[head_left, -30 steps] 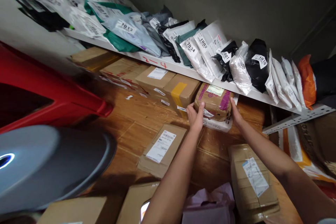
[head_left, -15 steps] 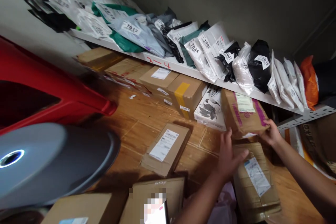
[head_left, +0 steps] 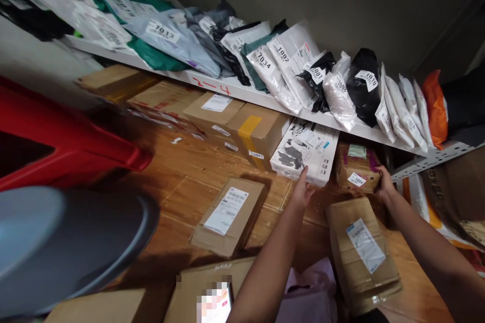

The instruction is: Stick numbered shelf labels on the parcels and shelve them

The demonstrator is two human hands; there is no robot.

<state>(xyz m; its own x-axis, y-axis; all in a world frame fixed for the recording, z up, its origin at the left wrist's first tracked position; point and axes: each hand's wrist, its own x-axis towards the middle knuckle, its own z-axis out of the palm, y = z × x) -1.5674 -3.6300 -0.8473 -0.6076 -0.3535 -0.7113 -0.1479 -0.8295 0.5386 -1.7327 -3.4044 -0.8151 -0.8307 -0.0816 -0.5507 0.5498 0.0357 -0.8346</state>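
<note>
My left hand (head_left: 303, 191) is at the front edge of a white printed box (head_left: 303, 151), one digit over the edge and the other fingers curled just below. A small brown carton (head_left: 367, 164) with purple tape and a label reading 1004 sits to the right of it, low beside the shelf. Against its right side is my right hand (head_left: 385, 184), fingers closed around the edge. Nearer to me lies a larger taped carton (head_left: 364, 257) with a white label.
Above runs a white shelf (head_left: 242, 92) packed with labelled parcel bags. Several cartons (head_left: 261, 133) stand beneath it. A flat carton (head_left: 229, 217), a phone (head_left: 222, 305) with a blurred screen and a lilac bag (head_left: 308, 292) lie nearer. A red stool (head_left: 76, 146) and grey rounded object (head_left: 76, 247) are left.
The purple-taped carton has gone down and back beside the white box, its 1004 label now showing. My left hand has moved from the open air to the white box.
</note>
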